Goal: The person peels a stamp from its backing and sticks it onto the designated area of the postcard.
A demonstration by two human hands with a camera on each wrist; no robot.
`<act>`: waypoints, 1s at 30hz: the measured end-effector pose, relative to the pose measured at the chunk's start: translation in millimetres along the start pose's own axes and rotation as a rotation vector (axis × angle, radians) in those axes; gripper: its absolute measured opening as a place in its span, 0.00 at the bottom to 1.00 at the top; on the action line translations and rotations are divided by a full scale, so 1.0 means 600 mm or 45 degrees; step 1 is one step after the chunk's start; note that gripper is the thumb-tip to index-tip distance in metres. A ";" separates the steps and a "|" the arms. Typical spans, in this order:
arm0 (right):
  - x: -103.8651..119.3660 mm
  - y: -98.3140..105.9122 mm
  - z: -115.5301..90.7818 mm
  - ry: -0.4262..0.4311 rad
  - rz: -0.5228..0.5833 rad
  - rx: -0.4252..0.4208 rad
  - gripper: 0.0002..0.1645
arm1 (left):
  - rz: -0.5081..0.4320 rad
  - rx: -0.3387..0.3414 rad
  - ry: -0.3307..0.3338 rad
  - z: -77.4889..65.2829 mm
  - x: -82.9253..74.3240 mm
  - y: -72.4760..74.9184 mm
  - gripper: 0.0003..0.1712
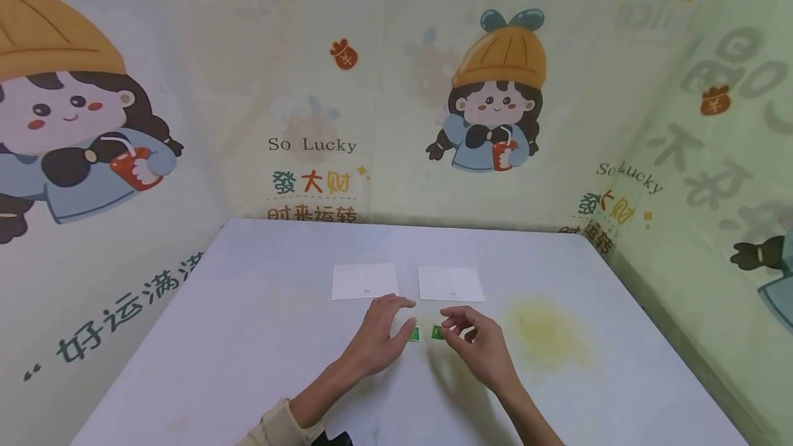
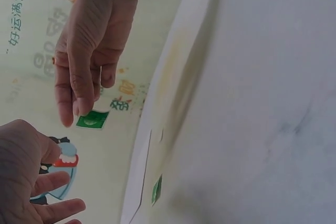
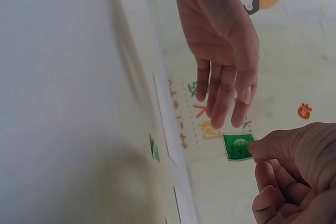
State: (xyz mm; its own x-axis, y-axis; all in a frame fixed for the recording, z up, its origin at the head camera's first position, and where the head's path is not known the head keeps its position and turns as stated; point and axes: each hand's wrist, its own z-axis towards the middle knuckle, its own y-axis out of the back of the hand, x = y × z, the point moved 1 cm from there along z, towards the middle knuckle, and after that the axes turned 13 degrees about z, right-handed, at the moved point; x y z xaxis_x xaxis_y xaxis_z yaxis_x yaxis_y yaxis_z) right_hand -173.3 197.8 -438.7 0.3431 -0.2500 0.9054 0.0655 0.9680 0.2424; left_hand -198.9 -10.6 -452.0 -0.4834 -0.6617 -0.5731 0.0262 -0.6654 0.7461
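Observation:
In the head view my right hand is above the table, pinching a small green stamp between thumb and fingertips. The right wrist view shows this stamp with a pale border and a light round print. My left hand hovers to its left, fingers extended and thumb apart, holding nothing. A second green stamp shows beside the left thumb; in the left wrist view that stamp lies on the table. Beyond the hands lie two white envelope-like rectangles, a left one and a right one.
The white table has a yellowish stain right of the right hand. Printed cloth walls stand around its back and sides. Beneath the left forearm, a small black object shows at the bottom edge.

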 end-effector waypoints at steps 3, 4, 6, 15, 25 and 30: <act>0.003 -0.002 -0.002 0.005 -0.006 -0.007 0.14 | -0.033 0.006 0.018 -0.006 -0.003 0.001 0.18; 0.004 -0.002 -0.003 0.010 -0.010 -0.009 0.14 | -0.042 0.010 0.025 -0.008 -0.004 0.002 0.19; 0.006 -0.003 -0.005 0.015 -0.020 -0.015 0.15 | -0.052 0.023 0.054 -0.012 -0.008 0.004 0.19; 0.015 -0.011 -0.021 0.171 -0.034 -0.061 0.22 | -0.150 0.033 0.076 -0.027 -0.025 0.012 0.15; 0.034 -0.024 -0.041 0.423 -0.230 -0.117 0.25 | -0.395 0.081 0.056 -0.036 -0.046 0.013 0.14; 0.040 -0.029 -0.046 0.559 -0.349 -0.141 0.29 | -0.453 0.105 0.075 -0.039 -0.051 0.011 0.14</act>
State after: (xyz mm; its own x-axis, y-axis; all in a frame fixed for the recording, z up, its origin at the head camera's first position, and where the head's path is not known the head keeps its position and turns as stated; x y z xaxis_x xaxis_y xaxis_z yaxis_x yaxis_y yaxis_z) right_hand -140.1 175.7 -430.9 0.6578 -0.4840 0.5770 0.2982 0.8709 0.3905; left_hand -163.5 -2.9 -437.2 -0.3981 -0.4143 -0.8185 -0.2063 -0.8289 0.5199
